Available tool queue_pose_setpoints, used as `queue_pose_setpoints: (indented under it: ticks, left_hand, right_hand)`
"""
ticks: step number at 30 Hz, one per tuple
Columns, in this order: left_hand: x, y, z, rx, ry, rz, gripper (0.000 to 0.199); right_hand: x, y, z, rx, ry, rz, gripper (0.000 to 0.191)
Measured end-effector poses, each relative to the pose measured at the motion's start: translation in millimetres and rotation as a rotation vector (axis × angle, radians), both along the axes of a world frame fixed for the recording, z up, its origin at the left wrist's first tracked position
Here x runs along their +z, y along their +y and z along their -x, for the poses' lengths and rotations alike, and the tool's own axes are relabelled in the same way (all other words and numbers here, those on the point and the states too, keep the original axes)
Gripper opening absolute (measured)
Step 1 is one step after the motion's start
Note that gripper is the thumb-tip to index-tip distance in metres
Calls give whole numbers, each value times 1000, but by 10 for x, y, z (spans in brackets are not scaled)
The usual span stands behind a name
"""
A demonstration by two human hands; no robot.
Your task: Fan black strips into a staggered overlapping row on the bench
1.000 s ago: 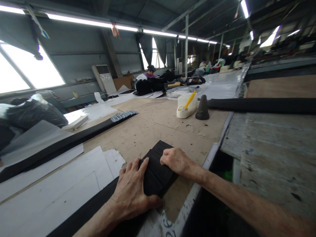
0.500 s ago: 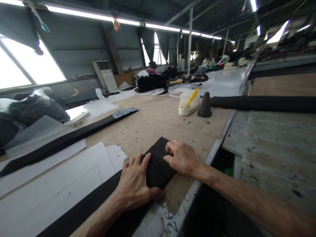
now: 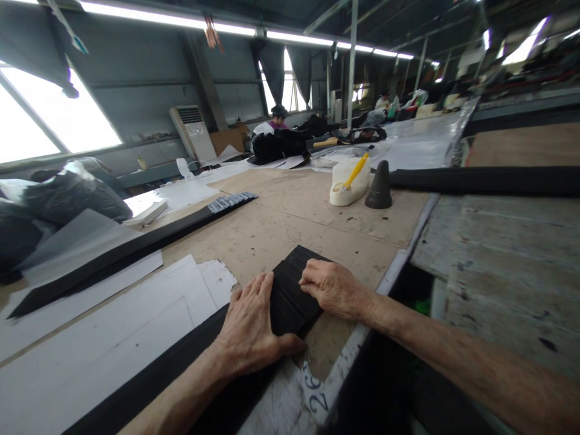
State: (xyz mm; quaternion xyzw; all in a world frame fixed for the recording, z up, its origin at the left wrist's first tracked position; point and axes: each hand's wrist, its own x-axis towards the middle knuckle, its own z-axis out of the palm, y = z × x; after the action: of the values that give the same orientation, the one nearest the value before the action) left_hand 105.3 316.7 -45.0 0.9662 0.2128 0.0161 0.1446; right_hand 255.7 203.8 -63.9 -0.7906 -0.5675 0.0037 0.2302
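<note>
Black strip (image 3: 294,296) laid flat on the table (image 3: 272,229), near its edge, running off toward 8 o'clock, with the squared end toward 1 and low ridges showing on top. Left hand (image 3: 249,329) set palm down on it, left forearm (image 3: 176,386) coming in from 7 o'clock, fingers lying close together and pointing to 1, thumb spread wide toward 3; unclenched, flat against the black surface. Right hand (image 3: 335,290) on the same strip, farther along and at 2 o'clock from the left: right forearm (image 3: 435,344) reaching in from 4, back of the hand upward, fingers bent, tips drawn together and directed toward 9 at the strip's surface. Cannot tell a pinch from a plain press there, with the undersides of those fingers hidden. At 9 o'clock from the strip, white sheets (image 3: 118,326); at 10, a second strip (image 3: 149,244) with grey pieces (image 3: 232,201) on its far end. At 1 o'clock, a pot (image 3: 342,196) with a yellow brush (image 3: 356,172), and just beside, at 3 from the pot, a dark cone (image 3: 379,190), upright.
</note>
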Motion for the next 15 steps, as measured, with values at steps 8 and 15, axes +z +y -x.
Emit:
queue_pose_setpoints:
  ticks: [8, 15]
  left_hand:
    - [-2, 4, -15, 3, -33, 28, 109]
    - [-45, 2, -5, 26, -38, 35, 122]
  right_hand:
    - [54, -2, 2, -33, 31, 35, 10]
    - [346, 22, 272, -206, 109, 99, 14]
